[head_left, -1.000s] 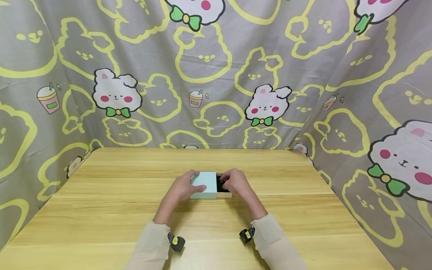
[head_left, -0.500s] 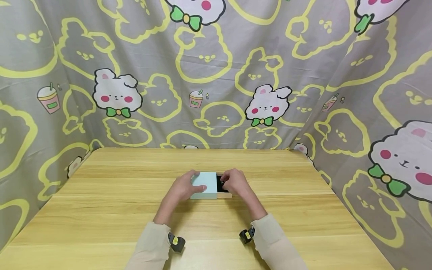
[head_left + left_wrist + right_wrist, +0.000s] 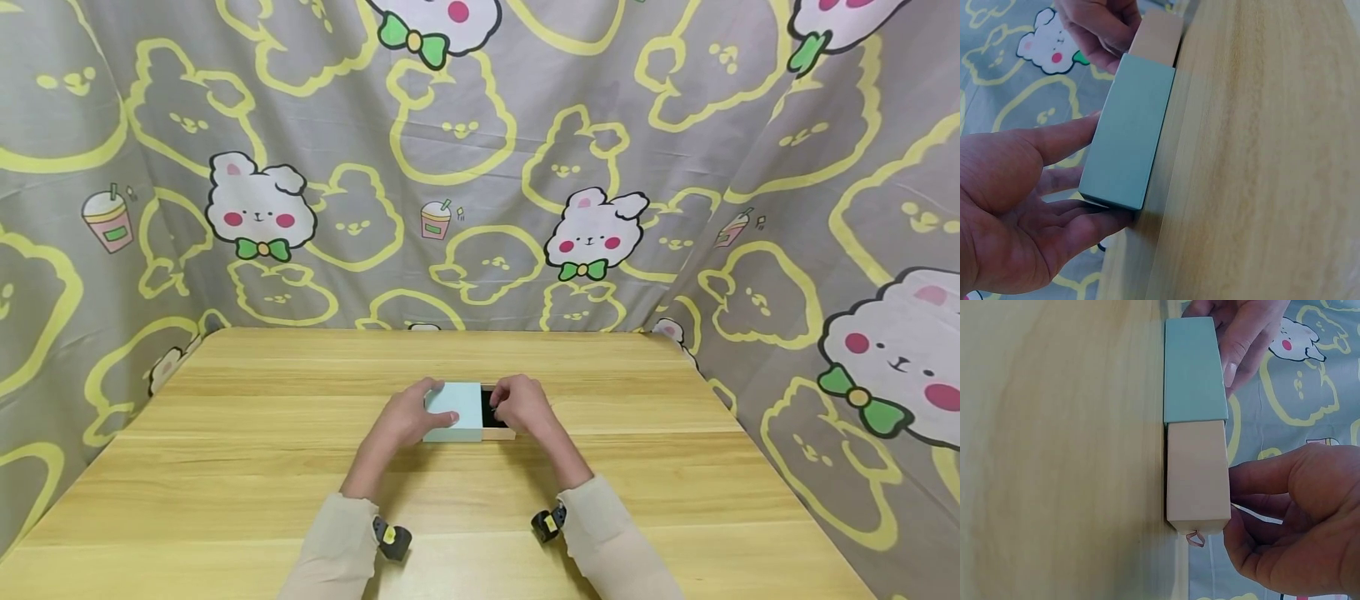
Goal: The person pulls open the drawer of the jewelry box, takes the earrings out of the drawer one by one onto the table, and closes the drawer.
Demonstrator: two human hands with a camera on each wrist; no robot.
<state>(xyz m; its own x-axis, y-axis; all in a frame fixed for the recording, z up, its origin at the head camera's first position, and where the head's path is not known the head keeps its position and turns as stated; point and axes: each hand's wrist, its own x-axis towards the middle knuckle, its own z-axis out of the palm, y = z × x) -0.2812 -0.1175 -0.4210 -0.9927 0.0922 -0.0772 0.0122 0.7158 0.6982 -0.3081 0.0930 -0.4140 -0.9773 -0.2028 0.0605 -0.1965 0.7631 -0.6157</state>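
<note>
Currently, I see left hand [image 3: 408,414] gripping sleeve [image 3: 467,403], mid-frame on bench [image 3: 262,467]; right hand [image 3: 522,406] bent over tray [image 3: 498,433] protruding rightward, can't tell whether pinching.

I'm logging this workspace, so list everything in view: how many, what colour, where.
Rectangular, cardboard-looking box sleeve: one, pale blue-green, on the table.
Rectangular box drawer: one, peach, partly out of the box sleeve.
Drawer lining: one, black, inside the drawer.
Small ribbon loop: one, pinkish, on the drawer's end.
Wood-grain table: one, light yellow, under the box.
Cartoon-printed cloth: panel count unclear, grey with yellow, white and pink, behind and beside the table.
Small wrist cameras: two, black, one per wrist.
Long fabric sleeves: two, beige, on the forearms.
Left hand: one, bare, gripping the box sleeve.
Right hand: one, bare, at the drawer's opening.
</note>
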